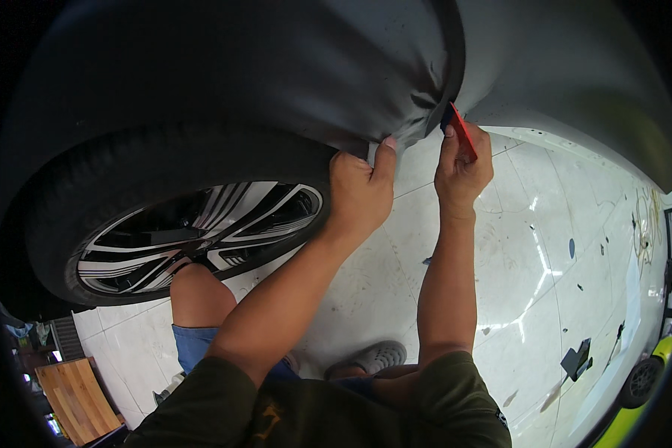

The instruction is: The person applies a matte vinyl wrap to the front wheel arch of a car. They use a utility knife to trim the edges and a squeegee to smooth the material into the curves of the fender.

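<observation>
A dark grey film [399, 127] covers the car's fender and is creased and bunched near its lower edge, just right of the wheel. My left hand [362, 183] is closed on that loose film edge, thumb up and fingers curled around it. In my right hand [461, 175] is a red squeegee [463, 134] with a dark edge, pinched between thumb and fingers. Its upper tip meets the film by the panel gap, where the fender ends and the door panel [552, 60] begins. Some fingertips of both hands are hidden.
To the left stands the car's wheel [201, 243] with its black tyre [179, 160], close to my left forearm and knee. Scraps and a dark object [576, 360] lie on the white tiled floor [515, 276]. A wooden board [78, 399] is at lower left, a yellow-green car [635, 425] at lower right.
</observation>
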{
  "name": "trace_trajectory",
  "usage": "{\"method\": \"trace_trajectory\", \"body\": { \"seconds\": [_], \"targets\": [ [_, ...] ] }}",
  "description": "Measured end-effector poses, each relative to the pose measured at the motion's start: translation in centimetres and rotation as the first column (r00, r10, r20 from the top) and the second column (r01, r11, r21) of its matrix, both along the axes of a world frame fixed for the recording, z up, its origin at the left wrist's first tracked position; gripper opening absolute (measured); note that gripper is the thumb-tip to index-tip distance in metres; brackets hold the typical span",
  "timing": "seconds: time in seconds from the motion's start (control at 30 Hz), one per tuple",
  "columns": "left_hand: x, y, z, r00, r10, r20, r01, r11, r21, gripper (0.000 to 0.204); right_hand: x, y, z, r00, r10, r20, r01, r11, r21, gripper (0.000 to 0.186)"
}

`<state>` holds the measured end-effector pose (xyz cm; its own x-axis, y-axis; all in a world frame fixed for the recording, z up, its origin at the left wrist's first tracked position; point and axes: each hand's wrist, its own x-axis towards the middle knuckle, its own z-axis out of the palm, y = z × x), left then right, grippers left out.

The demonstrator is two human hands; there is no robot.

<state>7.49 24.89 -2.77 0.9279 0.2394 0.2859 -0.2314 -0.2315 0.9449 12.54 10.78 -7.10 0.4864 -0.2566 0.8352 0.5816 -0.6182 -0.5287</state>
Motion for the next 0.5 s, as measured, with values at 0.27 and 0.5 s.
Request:
{"method": "trace_trajectory", "body": {
  "seconds": [0.27, 0.5],
  "targets": [
    [-0.7, 0.1, -0.3, 0.997, -0.050, -0.064, 0.048, 0.998, -0.041, 0.040, 2.4, 1.3, -7.2, 0.996, -0.064, -0.060, 0.072, 0.989, 0.132, 0.012],
    [-0.4, 0.5, 0.4, 0.997, -0.073, 0.016, 0.075, 0.948, -0.308, 0.029, -1.5, 2.0, -5.2, 0.946, 0.123, -0.299, -0.060, 0.976, 0.210, 0.009]
  ]
}}
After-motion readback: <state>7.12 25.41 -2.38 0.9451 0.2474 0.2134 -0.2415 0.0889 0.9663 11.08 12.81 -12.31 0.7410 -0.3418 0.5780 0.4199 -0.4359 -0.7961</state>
